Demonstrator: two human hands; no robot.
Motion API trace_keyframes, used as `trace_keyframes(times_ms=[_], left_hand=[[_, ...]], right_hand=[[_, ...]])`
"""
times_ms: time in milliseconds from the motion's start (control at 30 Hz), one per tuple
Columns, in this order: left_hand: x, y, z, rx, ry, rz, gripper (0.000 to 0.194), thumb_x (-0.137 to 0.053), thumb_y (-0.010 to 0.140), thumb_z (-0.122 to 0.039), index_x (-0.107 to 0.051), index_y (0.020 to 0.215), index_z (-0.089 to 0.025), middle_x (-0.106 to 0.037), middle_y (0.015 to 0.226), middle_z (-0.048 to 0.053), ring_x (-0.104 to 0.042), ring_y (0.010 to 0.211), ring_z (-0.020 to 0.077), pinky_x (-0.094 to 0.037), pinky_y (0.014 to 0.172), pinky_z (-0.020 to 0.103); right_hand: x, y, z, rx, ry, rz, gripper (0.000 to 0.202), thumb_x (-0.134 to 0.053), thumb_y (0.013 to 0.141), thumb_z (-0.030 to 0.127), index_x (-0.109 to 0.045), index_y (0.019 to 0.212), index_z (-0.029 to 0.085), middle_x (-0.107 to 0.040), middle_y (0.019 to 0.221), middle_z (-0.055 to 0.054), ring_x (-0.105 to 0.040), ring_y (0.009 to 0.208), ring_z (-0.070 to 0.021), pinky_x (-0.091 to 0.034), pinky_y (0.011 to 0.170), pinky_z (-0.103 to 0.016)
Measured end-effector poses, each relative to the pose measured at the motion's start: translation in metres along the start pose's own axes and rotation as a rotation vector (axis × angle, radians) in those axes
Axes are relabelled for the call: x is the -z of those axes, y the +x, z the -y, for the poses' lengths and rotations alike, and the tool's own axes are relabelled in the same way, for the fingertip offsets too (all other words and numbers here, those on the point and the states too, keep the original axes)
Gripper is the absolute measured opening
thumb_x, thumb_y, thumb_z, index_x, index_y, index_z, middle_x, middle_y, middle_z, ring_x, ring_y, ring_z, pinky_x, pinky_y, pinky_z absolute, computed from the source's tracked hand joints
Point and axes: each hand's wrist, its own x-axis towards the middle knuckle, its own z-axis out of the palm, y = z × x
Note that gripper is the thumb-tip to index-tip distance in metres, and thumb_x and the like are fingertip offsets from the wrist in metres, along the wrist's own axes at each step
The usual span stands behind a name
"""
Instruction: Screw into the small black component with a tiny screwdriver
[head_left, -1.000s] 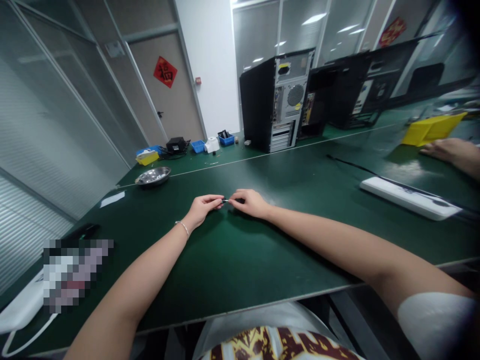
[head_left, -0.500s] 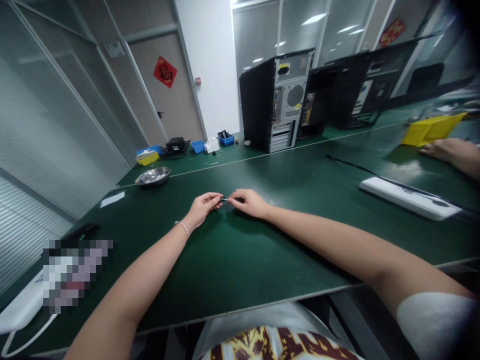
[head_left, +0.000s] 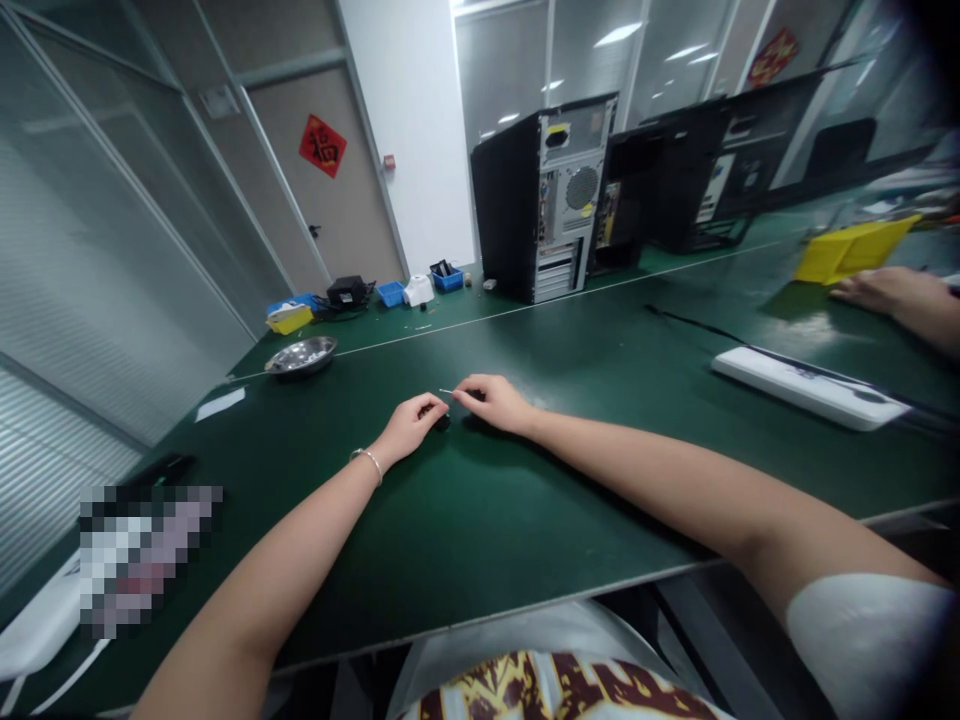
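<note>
Over the middle of the green table, my right hand pinches a thin, light-coloured stick-like piece that points left from the fingertips. Just left of it, my left hand has its fingers closed around a small black object, partly hidden by the fingers. A small gap separates the fingertips of the two hands. What exactly either small piece is cannot be made out.
A metal bowl stands at the left, with small blue bins behind. Black computer cases line the back. On the right lie a white power strip and a yellow bin beside another person's hand.
The hands were joined at one small dark piece; now they are apart. My left hand has dropped slightly with a black object, and the thin piece shows at my right fingertips.
</note>
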Motion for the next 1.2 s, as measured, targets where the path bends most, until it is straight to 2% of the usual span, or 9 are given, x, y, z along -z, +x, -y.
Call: trace_keyframes(times_ms=[133, 367, 500, 600, 667, 767, 833, 1000, 1200], left_hand=[[-0.003, 0.0, -0.004, -0.112, 0.24, 0.061, 0.027, -0.057, 0.091, -0.042, -0.075, 0.086, -0.022, -0.071, 0.086, 0.006, -0.056, 0.085, 0.0231, -0.04, 0.084, 0.036], [-0.002, -0.001, -0.004, -0.101, 0.243, 0.029, 0.025, -0.058, 0.091, -0.04, -0.075, 0.097, -0.022, -0.067, 0.094, 0.007, -0.058, 0.092, 0.0235, -0.043, 0.089, 0.038], [0.005, -0.002, -0.003, -0.044, 0.18, 0.057, 0.032, -0.062, 0.087, -0.046, -0.072, 0.106, -0.021, -0.061, 0.101, 0.008, -0.058, 0.088, 0.0207, -0.046, 0.082, 0.035], [0.011, -0.003, -0.001, -0.038, 0.207, 0.098, 0.041, -0.074, 0.076, -0.049, -0.07, 0.106, -0.021, -0.057, 0.103, 0.007, -0.056, 0.089, 0.0205, -0.047, 0.084, 0.035], [0.013, -0.003, -0.001, -0.053, 0.219, 0.146, 0.048, -0.08, 0.069, -0.05, -0.069, 0.106, -0.021, -0.056, 0.104, 0.007, -0.056, 0.092, 0.0215, -0.047, 0.086, 0.036], [0.013, -0.004, -0.002, -0.092, 0.238, 0.193, 0.047, -0.082, 0.067, -0.05, -0.069, 0.103, -0.022, -0.056, 0.1, 0.006, -0.055, 0.096, 0.023, -0.045, 0.088, 0.036], [0.013, -0.004, -0.003, -0.098, 0.254, 0.184, 0.042, -0.08, 0.07, -0.049, -0.07, 0.102, -0.023, -0.058, 0.092, 0.005, -0.055, 0.091, 0.0224, -0.045, 0.084, 0.035], [0.011, -0.004, -0.002, -0.027, 0.139, 0.116, 0.042, -0.078, 0.074, -0.038, -0.067, 0.111, -0.022, -0.059, 0.086, 0.002, -0.054, 0.081, 0.0183, -0.043, 0.076, 0.031], [0.011, -0.003, 0.0, 0.028, 0.007, 0.099, 0.046, -0.077, 0.073, -0.032, -0.065, 0.115, -0.019, -0.061, 0.088, 0.002, -0.055, 0.082, 0.0161, -0.044, 0.078, 0.03]], right_hand=[[0.0, -0.001, 0.001, 0.007, 0.01, 0.005, 0.026, -0.053, 0.094, 0.033, -0.075, 0.093, 0.02, -0.073, 0.095, -0.004, -0.063, 0.084, -0.015, -0.043, 0.074, -0.025], [0.002, 0.003, -0.003, -0.028, 0.034, 0.039, 0.026, -0.055, 0.093, 0.036, -0.075, 0.094, 0.02, -0.074, 0.092, -0.003, -0.062, 0.081, -0.0147, -0.042, 0.073, -0.024], [0.019, 0.008, -0.005, -0.026, 0.05, 0.204, 0.027, -0.066, 0.085, 0.041, -0.074, 0.1, 0.02, -0.073, 0.092, -0.001, -0.063, 0.083, -0.0164, -0.043, 0.072, -0.024], [0.031, 0.009, -0.003, 0.025, 0.046, 0.43, 0.03, -0.073, 0.078, 0.042, -0.074, 0.1, 0.02, -0.072, 0.089, 0.0, -0.063, 0.079, -0.0163, -0.044, 0.07, -0.024], [0.034, 0.009, -0.001, 0.072, 0.01, 0.493, 0.032, -0.077, 0.074, 0.041, -0.075, 0.098, 0.021, -0.071, 0.091, -0.001, -0.063, 0.079, -0.0167, -0.044, 0.07, -0.024], [0.033, 0.008, 0.0, 0.119, -0.053, 0.503, 0.028, -0.079, 0.072, 0.04, -0.075, 0.094, 0.022, -0.07, 0.092, -0.002, -0.062, 0.08, -0.0174, -0.044, 0.069, -0.024], [0.032, 0.007, 0.0, 0.123, -0.07, 0.496, 0.024, -0.077, 0.075, 0.04, -0.074, 0.091, 0.023, -0.07, 0.092, -0.002, -0.062, 0.08, -0.0172, -0.043, 0.069, -0.024], [0.032, 0.007, -0.001, 0.1, -0.047, 0.5, 0.021, -0.075, 0.077, 0.037, -0.074, 0.091, 0.022, -0.07, 0.09, -0.001, -0.062, 0.078, -0.0161, -0.042, 0.068, -0.024], [0.031, 0.006, -0.001, 0.051, -0.071, 0.506, 0.027, -0.071, 0.079, 0.039, -0.072, 0.096, 0.018, -0.071, 0.088, -0.003, -0.061, 0.074, -0.0149, -0.041, 0.066, -0.023]])
